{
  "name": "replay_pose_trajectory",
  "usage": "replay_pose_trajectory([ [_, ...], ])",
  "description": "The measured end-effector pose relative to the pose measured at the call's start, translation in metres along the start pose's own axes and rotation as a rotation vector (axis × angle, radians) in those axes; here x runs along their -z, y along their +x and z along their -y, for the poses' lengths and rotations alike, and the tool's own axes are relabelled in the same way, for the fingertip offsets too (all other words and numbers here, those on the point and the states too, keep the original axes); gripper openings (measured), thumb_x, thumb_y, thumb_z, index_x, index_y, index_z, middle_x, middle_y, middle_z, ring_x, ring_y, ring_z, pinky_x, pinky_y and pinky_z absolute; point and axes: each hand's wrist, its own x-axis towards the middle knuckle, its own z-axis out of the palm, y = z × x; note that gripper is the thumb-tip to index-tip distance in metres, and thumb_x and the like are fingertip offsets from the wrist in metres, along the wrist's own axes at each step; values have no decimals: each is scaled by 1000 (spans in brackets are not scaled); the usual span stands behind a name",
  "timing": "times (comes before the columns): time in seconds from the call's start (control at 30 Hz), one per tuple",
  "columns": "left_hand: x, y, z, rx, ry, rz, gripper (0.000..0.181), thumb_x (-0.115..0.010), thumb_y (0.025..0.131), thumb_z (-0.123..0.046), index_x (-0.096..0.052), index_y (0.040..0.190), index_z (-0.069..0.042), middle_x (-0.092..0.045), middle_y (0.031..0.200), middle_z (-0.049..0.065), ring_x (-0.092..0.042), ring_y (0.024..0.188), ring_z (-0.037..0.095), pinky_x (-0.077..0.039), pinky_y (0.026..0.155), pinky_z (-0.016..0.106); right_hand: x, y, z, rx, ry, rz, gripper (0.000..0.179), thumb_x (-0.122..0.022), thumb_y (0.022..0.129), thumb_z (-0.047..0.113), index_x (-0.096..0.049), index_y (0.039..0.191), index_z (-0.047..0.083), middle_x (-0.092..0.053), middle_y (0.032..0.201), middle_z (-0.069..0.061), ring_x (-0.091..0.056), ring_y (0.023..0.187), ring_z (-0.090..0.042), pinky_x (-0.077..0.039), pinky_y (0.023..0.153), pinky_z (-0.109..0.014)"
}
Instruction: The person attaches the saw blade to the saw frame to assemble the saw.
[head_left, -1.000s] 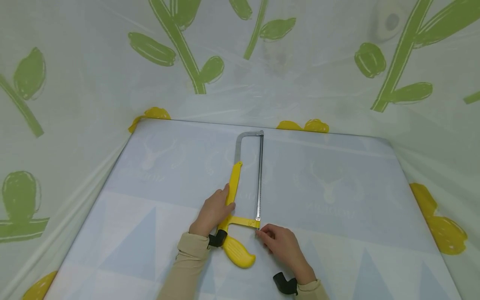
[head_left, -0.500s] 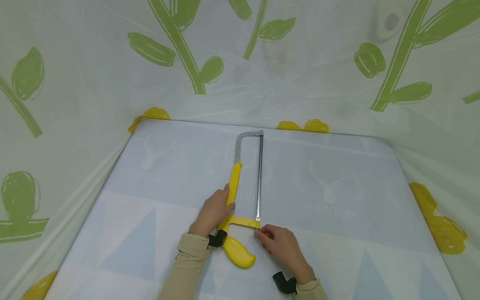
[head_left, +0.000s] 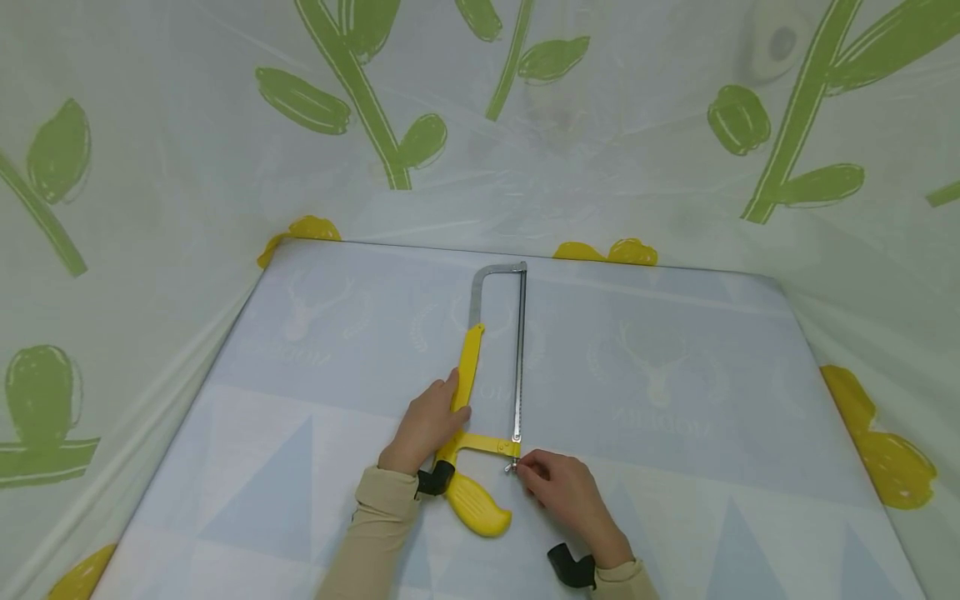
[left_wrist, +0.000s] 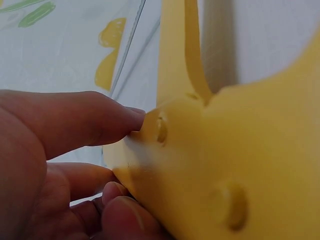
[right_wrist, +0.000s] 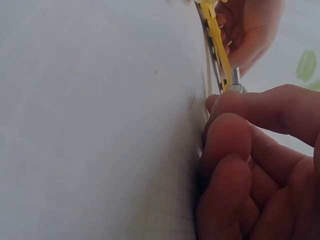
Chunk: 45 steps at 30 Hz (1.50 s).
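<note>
A hacksaw with a yellow handle [head_left: 478,505] and a yellow and grey frame lies on the table, its thin blade [head_left: 519,358] along the right side. My left hand [head_left: 423,425] grips the yellow frame [left_wrist: 165,145] just above the handle, thumb on one side and fingers on the other. At the blade's near end a small metal wing nut [head_left: 512,467] sticks out below the yellow arm. My right hand [head_left: 562,492] pinches at this nut with thumb and forefinger; in the right wrist view a metal wing [right_wrist: 235,75] shows just past the fingertips, the other fingers curled.
The hacksaw's far end is close to the back edge of the patterned table [head_left: 712,375]. A white curtain [head_left: 600,167] with green leaf prints hangs behind and at both sides. A black band mount [head_left: 572,568] is on the right wrist, another [head_left: 435,477] on the left.
The right fingertips have shifted slightly to the right, and the wing nut, covered before, now shows beside them. The left hand and hacksaw stay in place.
</note>
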Motion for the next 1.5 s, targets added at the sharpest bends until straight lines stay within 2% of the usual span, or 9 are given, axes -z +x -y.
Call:
replay_pose_trajectory([
  [0.3, 0, 0, 0, -4, 0, 4, 64, -56, 86, -26, -29, 139, -3, -49, 93, 8, -41, 60, 15, -37, 52, 25, 0, -1, -5, -25, 95, -2, 18, -60, 84, 35, -62, 85, 17, -52, 57, 7, -48, 45, -8, -39, 45, -24],
  [0.6, -1, 0, 0, -1, -7, 5, 65, -55, 86, -26, -28, 140, -4, -49, 92, 7, -41, 58, 15, -37, 51, 25, -1, -1, -5, -39, 86, -9, 14, -62, 83, 33, -59, 81, 18, -51, 56, 8, -48, 44, -8, -38, 43, -24],
  [1.03, 0, -1, 0, -2, -5, 2, 65, -55, 86, -26, -28, 140, -4, -49, 93, 8, -41, 58, 15, -37, 51, 25, 0, -1, -3, -28, 89, 1, 26, -57, 84, 42, -62, 81, 17, -51, 55, 7, -47, 44, -8, -39, 45, -24],
  [1.37, 2, -1, -1, -6, 5, 0, 65, -56, 86, -27, -28, 139, -3, -48, 90, 7, -41, 58, 15, -37, 52, 25, -4, 1, -2, -22, -59, -10, 37, -50, 81, 58, -64, 82, 23, -49, 55, 14, -43, 46, -5, -35, 45, -22],
  [1.5, 2, -2, -1, -2, 6, 3, 65, -56, 86, -27, -28, 140, -4, -49, 91, 7, -41, 59, 15, -37, 52, 25, -5, 1, -2, -21, -84, -17, 40, -48, 80, 61, -64, 82, 24, -49, 56, 15, -42, 47, -5, -35, 45, -22],
])
